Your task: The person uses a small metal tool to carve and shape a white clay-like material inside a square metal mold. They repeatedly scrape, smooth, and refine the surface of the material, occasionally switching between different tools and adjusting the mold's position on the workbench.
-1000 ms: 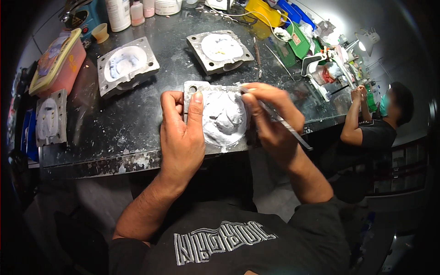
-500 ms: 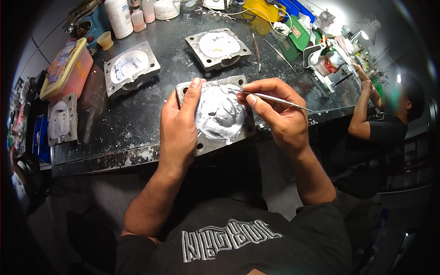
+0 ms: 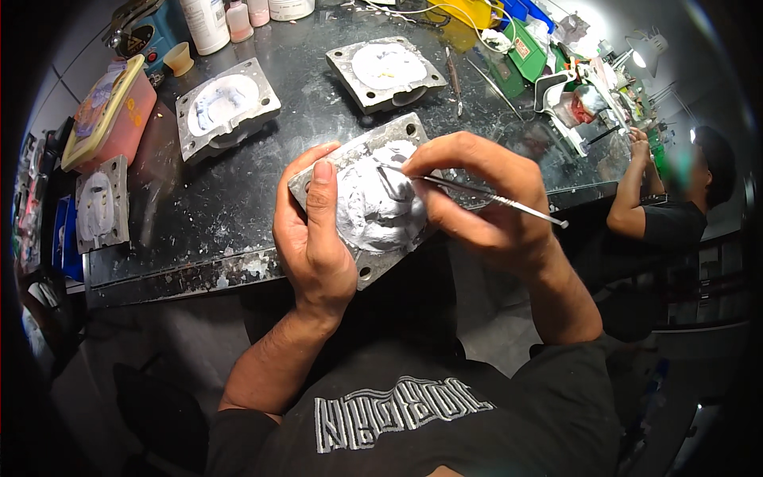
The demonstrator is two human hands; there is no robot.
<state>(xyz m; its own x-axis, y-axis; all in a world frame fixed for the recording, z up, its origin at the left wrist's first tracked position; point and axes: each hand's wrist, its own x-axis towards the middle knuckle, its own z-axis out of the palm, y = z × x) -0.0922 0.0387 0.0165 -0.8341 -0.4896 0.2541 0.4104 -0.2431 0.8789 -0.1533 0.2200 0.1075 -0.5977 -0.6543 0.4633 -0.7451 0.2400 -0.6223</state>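
A square grey metal flask (image 3: 365, 267) filled with rough white plaster (image 3: 371, 207) is tilted at the bench's front edge. My left hand (image 3: 314, 230) grips its left side, thumb lying on the top face. My right hand (image 3: 493, 203) pinches a slim silver carving instrument (image 3: 528, 208), its working end over the plaster's upper right part, near a dark groove. Whether the tip touches the plaster is hard to tell.
Two plaster-filled flasks (image 3: 266, 102) (image 3: 362, 86) lie behind, another (image 3: 119, 222) at left. Also around: a pink lidded box (image 3: 119, 135), bottles (image 3: 207, 28), loose tools (image 3: 493, 87), cluttered trays (image 3: 524, 44). A co-worker (image 3: 668, 219) works at the right.
The flask has turned, its upper right corner rising. My left hand has shifted with it. My right hand and the instrument have moved over the plaster, now at a steeper angle.
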